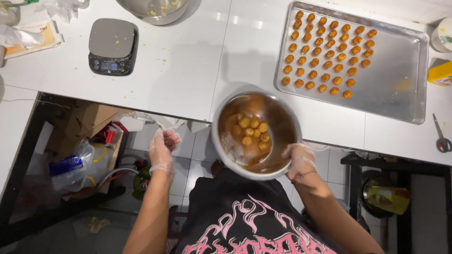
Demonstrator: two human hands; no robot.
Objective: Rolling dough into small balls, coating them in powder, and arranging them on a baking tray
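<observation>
My right hand [299, 157], in a thin clear glove, grips the near rim of a metal bowl [221, 141] held out over the white counter's front edge. Several yellow balls [253, 130] lie in brown liquid inside the bowl. My left hand [163, 149], also gloved, hangs free below the counter edge with its fingers loosely curled and nothing in it. At the far right of the counter a metal baking tray [398, 84] carries several rows of small orange balls [327, 52] on its left half.
A digital kitchen scale [113, 46] sits at the far left, with another metal bowl [153, 10] behind it. Scissors [441, 136] lie at the right edge beside a yellow box [441, 73]. Cardboard boxes and bags [89, 146] stand under the counter.
</observation>
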